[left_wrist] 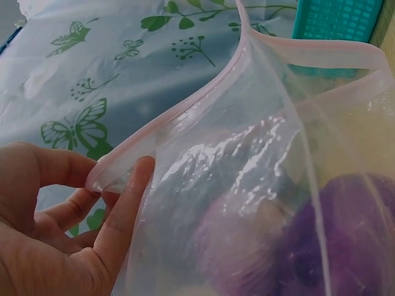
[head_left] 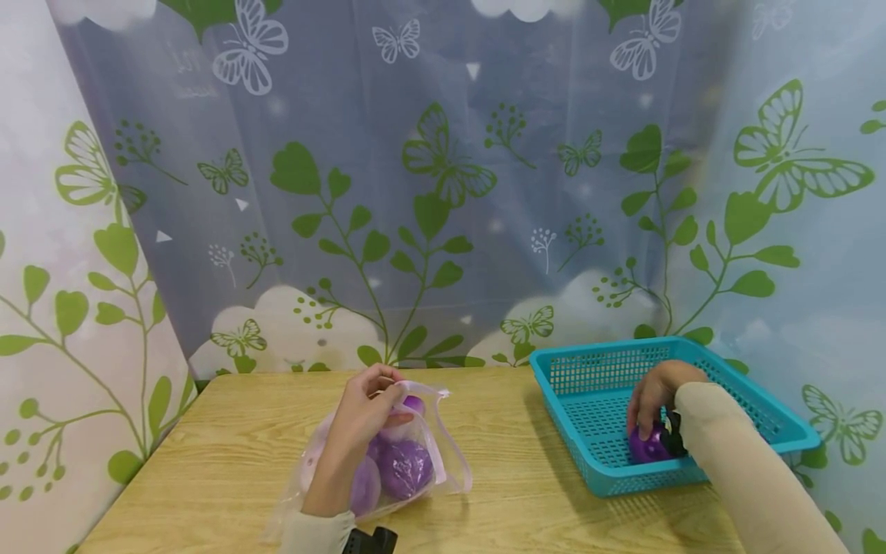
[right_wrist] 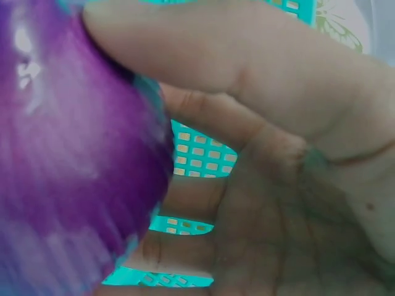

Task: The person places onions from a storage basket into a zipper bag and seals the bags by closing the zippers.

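My left hand [head_left: 367, 408] pinches the rim of a clear plastic zip bag [left_wrist: 203, 142] with a pale pink edge. The bag rests on the table at the middle front, its mouth spread apart. Several round purple onions [head_left: 406, 468], some paler, show through the plastic. Over at the right, my right hand [head_left: 656, 396] is down inside a turquoise basket [head_left: 595, 478], gripping a glossy purple onion [right_wrist: 80, 135]. Thumb and fingers lie round it, close over the basket floor near the front wall.
The wooden table [head_left: 256, 431] ends at the back against a hanging sheet [head_left: 332, 115] printed with butterflies and leaves. More printed sheeting stands at the left and right sides. The basket has raised, perforated walls.
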### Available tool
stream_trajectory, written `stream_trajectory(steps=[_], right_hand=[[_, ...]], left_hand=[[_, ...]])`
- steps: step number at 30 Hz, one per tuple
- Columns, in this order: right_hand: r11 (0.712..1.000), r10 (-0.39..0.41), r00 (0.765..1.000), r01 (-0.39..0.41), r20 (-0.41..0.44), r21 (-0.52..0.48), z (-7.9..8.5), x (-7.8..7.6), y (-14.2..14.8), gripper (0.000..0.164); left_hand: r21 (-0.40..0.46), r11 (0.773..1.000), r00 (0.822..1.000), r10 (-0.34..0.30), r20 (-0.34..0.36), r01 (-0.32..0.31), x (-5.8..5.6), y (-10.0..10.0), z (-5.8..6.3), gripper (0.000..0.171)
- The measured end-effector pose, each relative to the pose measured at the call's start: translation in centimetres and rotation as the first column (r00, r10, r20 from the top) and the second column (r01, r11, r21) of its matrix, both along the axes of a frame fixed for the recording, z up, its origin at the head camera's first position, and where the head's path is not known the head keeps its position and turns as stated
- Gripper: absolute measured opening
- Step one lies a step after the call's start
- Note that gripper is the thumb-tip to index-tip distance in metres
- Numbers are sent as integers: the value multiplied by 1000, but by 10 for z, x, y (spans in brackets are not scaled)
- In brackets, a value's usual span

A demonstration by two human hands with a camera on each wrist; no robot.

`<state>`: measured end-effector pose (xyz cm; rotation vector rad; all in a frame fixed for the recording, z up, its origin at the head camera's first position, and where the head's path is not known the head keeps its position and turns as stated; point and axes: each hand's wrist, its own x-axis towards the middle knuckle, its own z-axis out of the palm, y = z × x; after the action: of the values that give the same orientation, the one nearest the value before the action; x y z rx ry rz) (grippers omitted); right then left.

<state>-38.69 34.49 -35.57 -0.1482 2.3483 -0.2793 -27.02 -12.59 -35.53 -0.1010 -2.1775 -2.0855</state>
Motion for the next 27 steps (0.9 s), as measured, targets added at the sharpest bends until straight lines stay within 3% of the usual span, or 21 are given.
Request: stream_trajectory(steps=[13, 27], right_hand=[[979, -70, 997, 64, -24, -195, 29, 3, -5, 37], [946, 19, 990, -64, -142, -317, 71, 14, -37, 43]], left_hand=[[-102, 995, 1000, 18, -5, -18, 3, 3, 0, 7], [-148, 989, 1000, 2, 6, -1, 4, 1, 0, 8]])
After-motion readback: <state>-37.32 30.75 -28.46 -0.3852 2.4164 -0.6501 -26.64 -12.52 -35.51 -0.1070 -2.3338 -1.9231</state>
